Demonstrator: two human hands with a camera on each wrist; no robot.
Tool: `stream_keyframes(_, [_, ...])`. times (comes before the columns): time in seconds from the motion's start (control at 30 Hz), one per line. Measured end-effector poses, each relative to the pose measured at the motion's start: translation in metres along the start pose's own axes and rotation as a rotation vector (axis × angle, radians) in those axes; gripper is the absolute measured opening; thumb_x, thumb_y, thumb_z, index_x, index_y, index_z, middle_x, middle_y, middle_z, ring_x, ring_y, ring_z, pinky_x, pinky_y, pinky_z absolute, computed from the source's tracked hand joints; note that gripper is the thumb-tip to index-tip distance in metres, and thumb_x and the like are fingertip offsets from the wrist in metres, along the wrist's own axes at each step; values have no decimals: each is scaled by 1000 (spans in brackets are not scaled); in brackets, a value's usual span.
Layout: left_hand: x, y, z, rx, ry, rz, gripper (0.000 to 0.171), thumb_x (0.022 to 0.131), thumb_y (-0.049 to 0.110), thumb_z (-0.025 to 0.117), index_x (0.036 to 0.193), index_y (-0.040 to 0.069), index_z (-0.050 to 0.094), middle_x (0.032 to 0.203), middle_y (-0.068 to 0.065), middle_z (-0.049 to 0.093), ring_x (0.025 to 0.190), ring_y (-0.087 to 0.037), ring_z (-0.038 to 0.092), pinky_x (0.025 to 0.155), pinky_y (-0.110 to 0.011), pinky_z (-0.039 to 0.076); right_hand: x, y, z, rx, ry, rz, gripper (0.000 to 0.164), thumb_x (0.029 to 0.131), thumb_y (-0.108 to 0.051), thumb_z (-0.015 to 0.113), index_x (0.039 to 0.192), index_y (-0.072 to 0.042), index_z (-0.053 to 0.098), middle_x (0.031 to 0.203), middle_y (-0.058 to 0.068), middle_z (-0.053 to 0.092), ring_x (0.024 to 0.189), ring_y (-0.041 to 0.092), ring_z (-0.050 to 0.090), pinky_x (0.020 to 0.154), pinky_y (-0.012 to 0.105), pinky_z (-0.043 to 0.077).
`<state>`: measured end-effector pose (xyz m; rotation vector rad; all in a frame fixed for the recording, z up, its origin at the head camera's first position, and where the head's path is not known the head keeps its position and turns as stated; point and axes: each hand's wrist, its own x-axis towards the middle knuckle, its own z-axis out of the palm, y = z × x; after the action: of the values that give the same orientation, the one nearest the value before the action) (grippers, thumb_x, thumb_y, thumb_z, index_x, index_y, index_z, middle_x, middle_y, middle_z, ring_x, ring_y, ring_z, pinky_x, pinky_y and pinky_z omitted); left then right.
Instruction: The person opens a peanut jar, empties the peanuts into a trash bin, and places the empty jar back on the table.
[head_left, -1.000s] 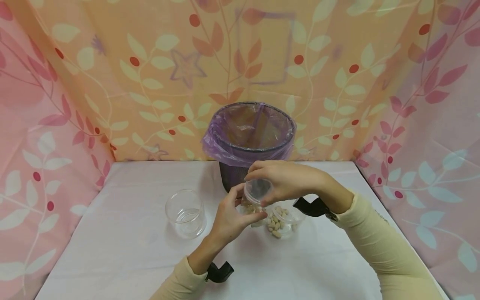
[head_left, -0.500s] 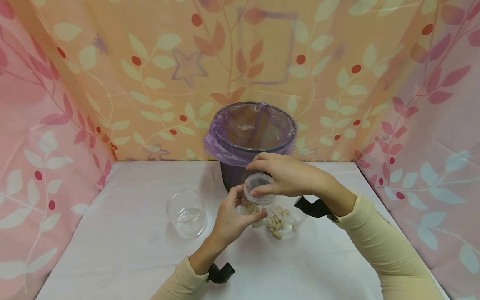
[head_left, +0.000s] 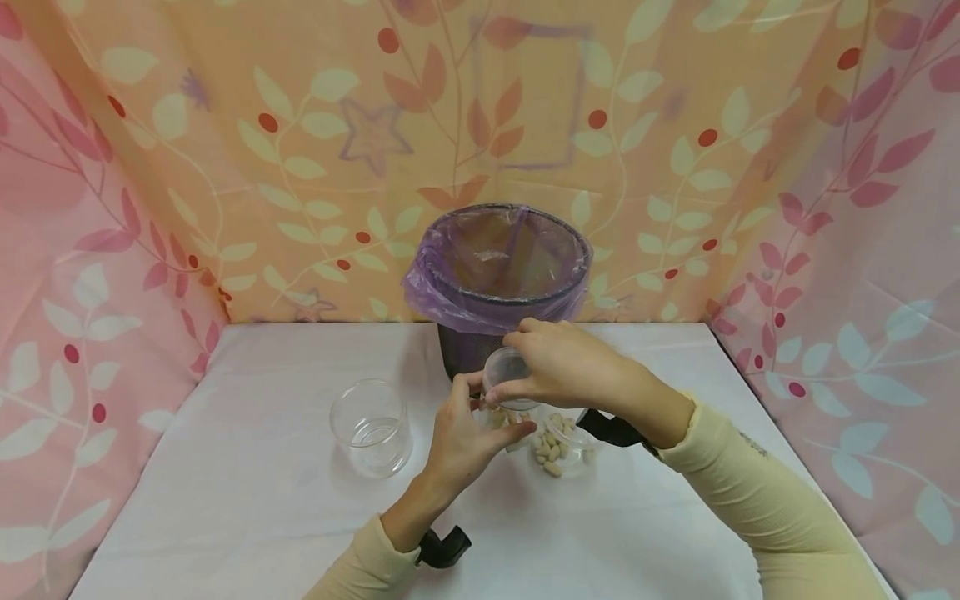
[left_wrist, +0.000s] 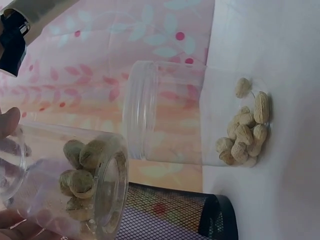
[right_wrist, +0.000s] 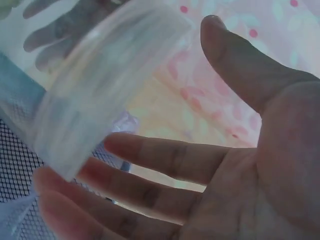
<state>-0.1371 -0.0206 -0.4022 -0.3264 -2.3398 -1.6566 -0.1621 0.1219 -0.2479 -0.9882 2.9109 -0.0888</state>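
Note:
My left hand (head_left: 461, 429) grips a clear plastic jar (left_wrist: 42, 180), which holds several brownish nuts (left_wrist: 80, 182). My right hand (head_left: 566, 362) is over the top of this jar. In the right wrist view, its thumb (right_wrist: 220, 47) is spread away from the ribbed clear band (right_wrist: 107, 80) at the jar's top, and the fingertips lie right beside that band. A second clear jar (left_wrist: 175, 115) stands upright close by, with peanuts in their shells (left_wrist: 245, 132) at its bottom.
Behind the hands stands a black mesh bin (head_left: 465, 346) lined with a purple bag (head_left: 461, 300). A clear round container (head_left: 375, 433) is on the left of the white table (head_left: 247, 508). Patterned cloth (head_left: 300, 167) hangs around the back and sides.
My right hand has shifted slightly around the jar's top, its thumb and fingers changing position from frame to frame. My left hand keeps its grip in nearly the same place.

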Motion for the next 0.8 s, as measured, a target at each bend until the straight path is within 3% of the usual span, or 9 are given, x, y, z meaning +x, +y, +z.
stream_keyframes(0.2, [1,-2,-1,-1,-5,24,70,65,34,91,119,16,50,116,5,63,106,-14,62,94,-38,51,3,5,4,-4,2,-56,59,81,-52,73,114,-4,67,93,4,59,72,16,57,64,27,49])
stream_keyframes(0.33, [4,-5,-4,-78,-48,36,70,66,26,91,121,14,51,116,1,63,106,-14,60,98,-40,50,3,16,-1,99,-64,-199,54,81,-33,78,127,-8,63,117,4,63,100,19,63,84,33,54])
stream_keyframes(0.43, [5,-8,-6,-121,-77,35,71,66,22,91,124,13,51,116,-2,63,107,-14,59,99,-42,50,3,26,-6,201,-155,-314,56,80,-16,78,132,-13,60,137,4,57,125,24,55,100,42,50])
stream_keyframes(0.5, [4,-9,-7,-130,-87,26,71,67,22,90,125,12,51,116,-2,62,108,-14,58,99,-42,49,4,29,-8,237,-204,-361,58,79,-9,76,134,-15,60,144,5,53,134,26,49,105,46,46])
stream_keyframes(0.57, [3,-9,-7,-131,-91,14,70,67,22,90,124,11,51,115,-2,62,108,-14,58,100,-42,49,6,29,-8,240,-222,-375,59,79,-10,76,135,-16,59,147,5,50,136,26,46,107,47,44])
stream_keyframes(0.67, [2,-9,-8,-136,-80,4,68,68,23,90,122,11,51,114,-2,61,107,-14,58,101,-42,48,7,23,-6,180,-156,-360,55,83,-21,76,135,-14,58,143,7,52,133,27,48,107,47,44])
stream_keyframes(0.8, [2,-9,-7,-120,-51,8,66,68,25,90,120,13,51,115,2,61,106,-13,57,102,-43,47,7,13,-2,73,-10,-226,56,86,-41,73,131,-10,60,131,8,58,121,27,57,101,44,49])
